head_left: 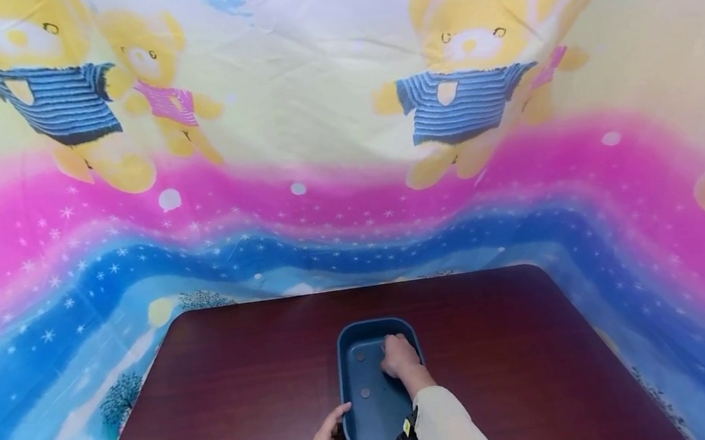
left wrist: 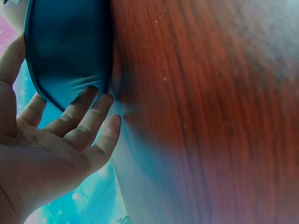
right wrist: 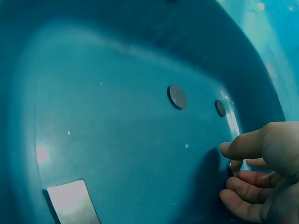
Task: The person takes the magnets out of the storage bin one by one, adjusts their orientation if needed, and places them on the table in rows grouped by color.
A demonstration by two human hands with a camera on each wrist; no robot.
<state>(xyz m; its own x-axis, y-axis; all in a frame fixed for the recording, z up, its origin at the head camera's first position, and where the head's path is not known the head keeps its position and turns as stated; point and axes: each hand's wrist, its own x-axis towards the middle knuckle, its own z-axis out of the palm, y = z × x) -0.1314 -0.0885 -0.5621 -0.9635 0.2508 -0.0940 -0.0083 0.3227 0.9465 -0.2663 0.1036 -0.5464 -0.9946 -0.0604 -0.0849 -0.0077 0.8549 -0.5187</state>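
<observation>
Coins (head_left: 365, 392) in tray (head_left: 346, 362) on table (head_left: 228, 388)

It looked like a makeshift recording corner in a home rather than any workshop: a dark wooden table (head_left: 246, 372) stood pushed up against a bright children's bedsheet (head_left: 345, 143), printed with teddy bears, stars and pink-and-blue waves, hung as a backdrop.

Left hand (left wrist: 44, 154) open, fingertips (left wrist: 88, 93) touching outer wall of blue tray (left wrist: 70, 46); tray on dark wooden table (left wrist: 210, 116).
</observation>
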